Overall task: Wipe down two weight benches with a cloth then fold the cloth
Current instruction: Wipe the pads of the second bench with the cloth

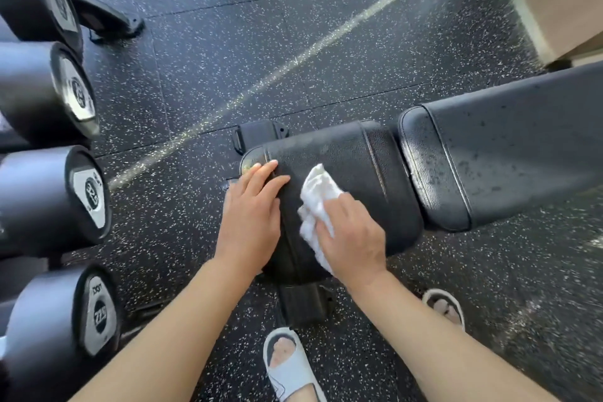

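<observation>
While your left hand (249, 217) rests flat with straight fingers on the end of the black bench seat pad (352, 157), your right hand (350, 233) grasps the crumpled white cloth (318, 188), pressing it onto the pad's middle.

Left of the hands, black dumbbells (49, 202) lie stacked in a row. Below them, two white sandals (290, 365) stand on speckled black rubber flooring (228, 52).
</observation>
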### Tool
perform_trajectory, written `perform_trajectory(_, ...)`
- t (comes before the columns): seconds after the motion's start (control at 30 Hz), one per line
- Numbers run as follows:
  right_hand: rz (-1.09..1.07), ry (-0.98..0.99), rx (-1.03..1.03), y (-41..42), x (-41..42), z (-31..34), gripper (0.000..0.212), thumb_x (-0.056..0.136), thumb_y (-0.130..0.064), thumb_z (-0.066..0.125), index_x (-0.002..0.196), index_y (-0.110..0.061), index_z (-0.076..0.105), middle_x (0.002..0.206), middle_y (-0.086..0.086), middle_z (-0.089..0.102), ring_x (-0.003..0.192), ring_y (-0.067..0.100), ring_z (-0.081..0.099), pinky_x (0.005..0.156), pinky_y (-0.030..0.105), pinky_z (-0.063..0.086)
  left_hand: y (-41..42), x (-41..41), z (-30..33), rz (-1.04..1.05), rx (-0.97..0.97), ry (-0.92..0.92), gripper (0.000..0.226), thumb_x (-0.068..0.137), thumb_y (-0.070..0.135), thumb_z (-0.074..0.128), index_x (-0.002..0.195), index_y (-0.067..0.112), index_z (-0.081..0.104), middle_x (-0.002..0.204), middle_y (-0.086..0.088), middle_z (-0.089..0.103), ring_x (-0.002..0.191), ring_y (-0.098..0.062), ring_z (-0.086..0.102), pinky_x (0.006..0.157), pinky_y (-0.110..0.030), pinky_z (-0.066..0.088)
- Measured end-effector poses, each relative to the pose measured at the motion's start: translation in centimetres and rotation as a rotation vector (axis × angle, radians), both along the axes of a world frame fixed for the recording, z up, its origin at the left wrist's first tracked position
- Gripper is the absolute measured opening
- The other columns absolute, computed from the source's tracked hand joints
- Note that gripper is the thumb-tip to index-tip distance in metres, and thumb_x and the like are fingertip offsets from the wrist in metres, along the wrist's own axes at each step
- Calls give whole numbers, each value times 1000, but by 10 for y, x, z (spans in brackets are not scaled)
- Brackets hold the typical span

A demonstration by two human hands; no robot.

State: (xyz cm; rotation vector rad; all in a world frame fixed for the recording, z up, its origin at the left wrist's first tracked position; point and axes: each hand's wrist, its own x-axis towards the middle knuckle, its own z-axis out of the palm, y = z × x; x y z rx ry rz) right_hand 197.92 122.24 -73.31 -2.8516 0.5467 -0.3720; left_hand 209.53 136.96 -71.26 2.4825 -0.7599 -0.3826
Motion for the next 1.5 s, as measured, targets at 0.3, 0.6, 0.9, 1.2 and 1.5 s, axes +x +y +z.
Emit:
perform_trajectory(0.3, 483, -67, -66, -31, 71, -1, 16, 92, -30, 61, 95, -15, 59, 91, 7, 64, 73, 28, 63, 48, 36, 48, 26, -27, -1, 197, -86, 132, 61, 98, 5, 61, 156, 19, 48, 163, 8, 42, 150, -14, 35, 128, -38, 27)
perform_trajectory(0.6, 191, 64, 25, -46, 85, -2, 26, 100, -38, 48, 108, -18, 62, 106, 4, 62, 88, 25, 61, 64, 36, 48, -20, -55, 11, 434, -49, 130, 55, 95, 1, 59, 148, 13, 55, 163, -2, 41, 152, -23, 31, 129, -37, 22)
perform_trajectory(0.9, 544, -87, 22, -107, -12, 19, 38, 103, -35, 46, 76, -15, 64, 75, 3, 60, 65, 22, 58, 50, 37, 50, -74, -78, 24, 307, 29, 66, 56, 85, -5, 65, 139, 7, 62, 151, -8, 53, 144, -28, 44, 123, -48, 35)
perform_trajectory(1.2, 487, 135, -129, -241, -57, 26, 41, 107, -16, 30, 95, -16, 70, 93, 0, 62, 83, 22, 59, 62, 29, 48, -196, -72, 11, 275, 3, -59, 49, 88, -1, 62, 137, 3, 61, 147, -15, 56, 139, -37, 48, 118, -56, 39)
perform_trajectory(1.5, 462, 57, 74, -250, -38, 6, 14, 86, -28, 71, 90, -16, 68, 87, 1, 61, 72, 22, 58, 50, 33, 50, -230, -82, -33, 366, 170, -271, 56, 97, 24, 45, 152, 15, 51, 164, -10, 43, 155, -35, 33, 128, -58, 18)
